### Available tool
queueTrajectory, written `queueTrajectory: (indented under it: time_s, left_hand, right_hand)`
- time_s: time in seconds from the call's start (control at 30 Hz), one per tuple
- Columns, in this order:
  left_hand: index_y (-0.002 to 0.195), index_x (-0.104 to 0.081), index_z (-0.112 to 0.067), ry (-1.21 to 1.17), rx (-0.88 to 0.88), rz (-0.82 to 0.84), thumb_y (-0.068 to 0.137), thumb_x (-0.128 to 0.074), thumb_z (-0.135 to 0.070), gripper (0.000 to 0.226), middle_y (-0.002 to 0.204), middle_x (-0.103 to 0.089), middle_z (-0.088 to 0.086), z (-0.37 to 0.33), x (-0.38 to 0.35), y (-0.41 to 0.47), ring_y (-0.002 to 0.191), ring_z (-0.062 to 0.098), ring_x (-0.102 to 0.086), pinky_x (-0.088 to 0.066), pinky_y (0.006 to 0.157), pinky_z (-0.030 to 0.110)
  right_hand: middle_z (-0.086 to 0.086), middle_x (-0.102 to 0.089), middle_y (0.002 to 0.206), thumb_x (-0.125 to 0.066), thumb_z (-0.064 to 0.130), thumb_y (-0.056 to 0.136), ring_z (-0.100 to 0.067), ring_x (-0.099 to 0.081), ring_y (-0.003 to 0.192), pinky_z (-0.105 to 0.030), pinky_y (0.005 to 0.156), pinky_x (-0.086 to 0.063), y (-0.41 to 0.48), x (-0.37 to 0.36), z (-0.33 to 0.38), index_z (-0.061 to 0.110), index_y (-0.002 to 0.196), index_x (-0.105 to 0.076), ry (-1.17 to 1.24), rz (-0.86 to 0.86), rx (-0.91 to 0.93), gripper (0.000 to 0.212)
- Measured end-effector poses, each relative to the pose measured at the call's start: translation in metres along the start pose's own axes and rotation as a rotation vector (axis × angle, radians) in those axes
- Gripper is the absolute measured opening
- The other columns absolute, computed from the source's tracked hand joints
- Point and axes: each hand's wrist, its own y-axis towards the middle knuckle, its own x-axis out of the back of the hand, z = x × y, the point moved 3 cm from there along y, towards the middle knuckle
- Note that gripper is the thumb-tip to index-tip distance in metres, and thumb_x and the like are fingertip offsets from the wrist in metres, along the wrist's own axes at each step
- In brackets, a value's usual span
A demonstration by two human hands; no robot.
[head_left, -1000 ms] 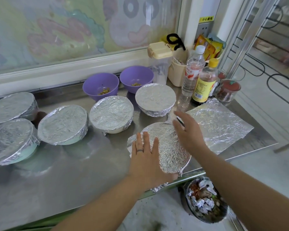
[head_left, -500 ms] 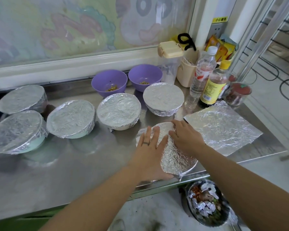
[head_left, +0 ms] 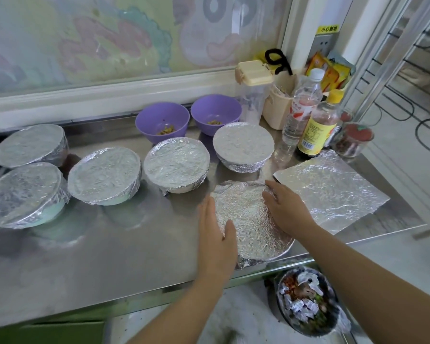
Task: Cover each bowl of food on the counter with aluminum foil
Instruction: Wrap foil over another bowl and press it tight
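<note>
A foil-covered bowl [head_left: 252,224] stands near the steel counter's front edge. My left hand [head_left: 215,232] presses flat against its left side, fingers straight. My right hand [head_left: 287,209] lies on its right rim, fingers bent down over the foil edge. Several other foil-covered bowls stand in a loose row behind and to the left, among them one at the far left [head_left: 23,194], one in the middle [head_left: 176,165] and one at the back right [head_left: 243,145]. Two purple bowls [head_left: 163,122] [head_left: 216,111] holding a little food stand uncovered at the back. A loose foil sheet [head_left: 333,189] lies flat to the right.
Two bottles [head_left: 301,108] [head_left: 318,127], a clear container with a beige lid [head_left: 252,95], a beige caddy [head_left: 277,110] and a glass jar [head_left: 353,142] crowd the back right corner. A bin with foil scraps [head_left: 305,301] sits below the counter's front edge [head_left: 134,296].
My left hand slid from the top of the foil to the bowl's left side. My right hand moved out to the right rim. The view shifted slightly.
</note>
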Motion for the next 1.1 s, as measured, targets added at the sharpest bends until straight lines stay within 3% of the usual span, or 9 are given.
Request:
queueTrajectory:
  time_s: [0.1,0.3,0.5,0.57,0.63,0.67,0.77,0.93,1.1]
  left_hand:
    - [0.158,-0.018,-0.018,-0.107,0.081,-0.144,0.104,-0.039,-0.014,0.057,0.163,-0.02,-0.007,0.008,-0.021,0.004,0.15,0.005,-0.015,-0.015,0.124,0.029]
    - [0.151,-0.037,-0.024,-0.242,0.214,-0.304,0.107,-0.031,-0.014,0.045,0.149,-0.044,-0.013,0.009,-0.032,0.002,0.129,-0.005,-0.038,-0.027,0.103,0.006]
    - [0.138,-0.045,-0.05,-0.441,0.332,-0.302,0.107,-0.033,-0.021,0.044,0.139,-0.057,-0.001,0.016,-0.036,0.001,0.129,0.032,-0.051,-0.042,0.111,0.049]
    - [0.129,-0.047,-0.06,-0.479,0.362,-0.265,0.106,-0.034,-0.024,0.045,0.125,-0.063,0.011,0.021,-0.036,0.002,0.111,0.043,-0.058,-0.051,0.097,0.054]
    - [0.132,-0.052,-0.049,-0.497,0.384,-0.201,0.106,-0.038,-0.02,0.042,0.096,-0.069,0.003,0.025,-0.03,0.005,0.073,0.028,-0.058,-0.054,0.071,0.035]
    - [0.132,-0.053,-0.046,-0.499,0.39,-0.164,0.105,-0.04,-0.02,0.039,0.097,-0.07,-0.004,0.025,-0.024,0.007,0.074,0.016,-0.057,-0.051,0.072,0.028]
    - [0.146,-0.044,-0.03,-0.281,0.22,-0.162,0.104,-0.045,-0.024,0.042,0.147,-0.047,-0.011,0.016,0.005,0.024,0.129,0.001,-0.042,-0.031,0.114,0.026]
    - [0.146,-0.046,-0.017,0.116,-0.203,0.071,0.105,-0.043,-0.018,0.041,0.15,-0.046,-0.005,-0.012,0.005,0.083,0.139,0.008,-0.039,-0.027,0.116,0.024]
    - [0.143,-0.052,-0.025,0.213,-0.167,0.328,0.106,-0.04,-0.027,0.039,0.129,-0.066,0.002,-0.012,-0.012,0.104,0.106,0.02,-0.063,-0.048,0.091,0.031]
  right_hand:
    - [-0.005,-0.051,0.15,-0.043,0.03,0.107,-0.024,-0.049,0.135,-0.036,0.108,-0.038,-0.001,-0.003,-0.003,0.018,0.15,-0.045,0.001,-0.028,0.008,0.045]
    - [-0.003,-0.055,0.143,-0.04,0.03,0.108,-0.024,-0.055,0.125,-0.034,0.095,-0.041,0.001,-0.008,-0.003,0.022,0.147,-0.048,-0.04,-0.064,0.014,0.041]
    - [0.001,-0.052,0.144,-0.038,0.034,0.108,-0.023,-0.055,0.124,-0.036,0.091,-0.042,-0.001,-0.01,-0.003,0.027,0.148,-0.045,-0.066,-0.065,-0.003,0.041]
    - [0.002,-0.051,0.145,-0.038,0.035,0.108,-0.022,-0.054,0.126,-0.036,0.093,-0.042,-0.001,-0.01,-0.003,0.027,0.149,-0.044,-0.064,-0.062,-0.005,0.042]
    - [0.002,-0.05,0.147,-0.038,0.037,0.107,-0.022,-0.053,0.127,-0.037,0.094,-0.043,-0.001,-0.01,-0.003,0.027,0.149,-0.043,-0.064,-0.054,-0.005,0.043]
    - [0.002,-0.05,0.147,-0.038,0.038,0.107,-0.022,-0.053,0.128,-0.038,0.095,-0.043,-0.001,-0.009,-0.003,0.027,0.149,-0.042,-0.069,-0.045,-0.004,0.044]
    - [0.001,-0.047,0.15,-0.038,0.043,0.106,-0.022,-0.051,0.13,-0.039,0.096,-0.044,-0.003,-0.008,-0.001,0.027,0.151,-0.039,-0.099,-0.036,0.005,0.047]
    - [-0.003,-0.018,0.167,-0.032,0.071,0.096,-0.027,-0.017,0.153,-0.05,0.119,-0.026,-0.023,-0.001,0.016,0.023,0.16,-0.014,-0.234,-0.089,-0.067,0.082]
    - [-0.012,0.032,0.163,-0.015,0.106,0.061,-0.031,0.032,0.149,-0.061,0.122,0.004,-0.053,-0.021,0.034,0.025,0.157,0.024,-0.352,0.075,-0.14,0.132]
